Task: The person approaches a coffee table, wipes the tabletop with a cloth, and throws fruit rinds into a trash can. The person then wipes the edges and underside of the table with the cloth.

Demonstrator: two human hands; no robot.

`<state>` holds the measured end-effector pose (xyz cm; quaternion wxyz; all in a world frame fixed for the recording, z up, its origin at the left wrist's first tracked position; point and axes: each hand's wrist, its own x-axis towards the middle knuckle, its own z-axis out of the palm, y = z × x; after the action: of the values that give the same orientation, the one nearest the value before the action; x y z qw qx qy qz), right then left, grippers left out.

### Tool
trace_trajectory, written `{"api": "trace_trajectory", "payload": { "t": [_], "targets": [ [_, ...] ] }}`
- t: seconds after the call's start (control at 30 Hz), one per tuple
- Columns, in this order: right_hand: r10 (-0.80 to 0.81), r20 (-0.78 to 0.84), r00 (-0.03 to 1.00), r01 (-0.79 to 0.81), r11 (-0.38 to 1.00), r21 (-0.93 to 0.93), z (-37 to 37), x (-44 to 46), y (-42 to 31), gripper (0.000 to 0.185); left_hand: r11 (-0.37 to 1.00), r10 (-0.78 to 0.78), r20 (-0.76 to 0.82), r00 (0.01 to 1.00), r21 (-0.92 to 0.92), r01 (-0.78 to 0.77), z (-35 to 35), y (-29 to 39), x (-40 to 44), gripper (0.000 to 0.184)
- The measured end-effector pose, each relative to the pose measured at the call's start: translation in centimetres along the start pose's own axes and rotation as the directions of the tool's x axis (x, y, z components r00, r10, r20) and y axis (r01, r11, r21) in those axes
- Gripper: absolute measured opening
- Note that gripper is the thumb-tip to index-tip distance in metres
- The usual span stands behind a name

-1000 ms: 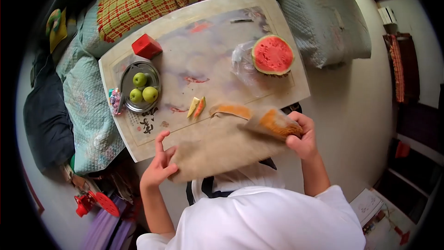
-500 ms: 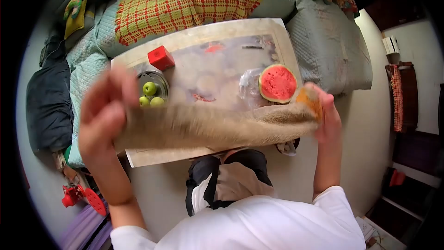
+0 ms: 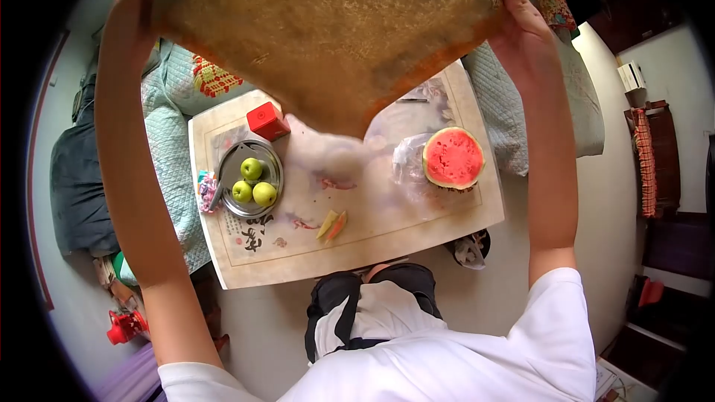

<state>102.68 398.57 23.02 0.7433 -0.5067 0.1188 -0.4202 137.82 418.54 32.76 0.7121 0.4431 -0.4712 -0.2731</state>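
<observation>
A brown cloth, like a worn towel with orange along its lower edges, hangs spread out high over the far part of the table. My left hand is closed on its upper left corner. At the opposite corner my right hand grips it between thumb and fingers. The cloth's middle sags to a point above the table. Below it to the right, a cut watermelon half lies face up beside crumpled clear plastic.
At the table's left stand a metal tray with green apples, a knife on its rim, and a red box. Rind-like slices lie near the front edge. A quilted sofa borders the table; a bin stands below its right side.
Both hands have risen and moved away from my body, lifting the cloth. It was a bunched strip across the near table edge and is now opened wide, uncovering the slices.
</observation>
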Motion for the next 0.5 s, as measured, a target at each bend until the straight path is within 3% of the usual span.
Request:
{"api": "trace_trajectory", "payload": {
  "t": [0.03, 0.1, 0.23, 0.27, 0.3, 0.33, 0.4, 0.47, 0.5],
  "targets": [
    [0.002, 0.001, 1.000, -0.002, 1.000, 0.001, 0.5, -0.2, 0.2, 0.029, 1.000, -0.001, -0.002, 1.000, 0.001, 0.001, -1.9, -0.7, 0.4, 0.031],
    [0.003, -0.051, 0.999, 0.000, 0.998, 0.056, 2.5, -1.4, 0.9, 0.025, 0.959, -0.090, 0.187, 0.978, 0.282, 0.034, -7.5, -2.9, 1.1, 0.037],
    [0.062, 0.093, 0.994, -0.067, 0.997, 0.048, 0.6, -4.7, 2.5, 0.021, 0.903, 0.011, 0.145, 0.989, 0.423, -0.072, -2.7, -3.7, -4.8, 0.031],
    [0.123, 0.070, 0.990, -0.128, 0.989, 0.068, 0.5, -6.3, 3.3, 0.021, 0.850, -0.060, 0.260, 0.964, 0.520, -0.087, -5.0, -4.8, -5.9, 0.032],
    [0.182, 0.047, 0.982, -0.186, 0.979, 0.087, 0.2, -8.0, 4.4, 0.021, 0.895, -0.177, 0.206, 0.962, 0.440, 0.071, -5.4, -6.4, -8.1, 0.032],
    [0.213, -0.024, 0.977, -0.212, 0.976, 0.057, -0.9, -9.9, 6.1, 0.021, 0.878, -0.223, 0.310, 0.924, 0.477, 0.052, -4.9, -7.1, -9.6, 0.030],
    [0.344, -0.062, 0.937, -0.339, 0.938, 0.073, -1.5, -13.7, 8.9, 0.017, 0.870, -0.208, 0.325, 0.922, 0.492, 0.022, -4.5, -11.1, -14.3, 0.024],
    [0.505, -0.271, 0.820, -0.512, 0.857, 0.049, -2.6, -17.4, 12.2, 0.012, 0.788, -0.488, 0.252, 0.836, 0.538, 0.299, -4.4, -13.7, -19.0, 0.019],
    [0.509, -0.297, 0.808, -0.528, 0.849, 0.016, -3.6, -19.2, 14.0, 0.009, 0.758, -0.535, 0.249, 0.807, 0.564, 0.329, -4.6, -15.6, -21.4, 0.016]
  ]
}}
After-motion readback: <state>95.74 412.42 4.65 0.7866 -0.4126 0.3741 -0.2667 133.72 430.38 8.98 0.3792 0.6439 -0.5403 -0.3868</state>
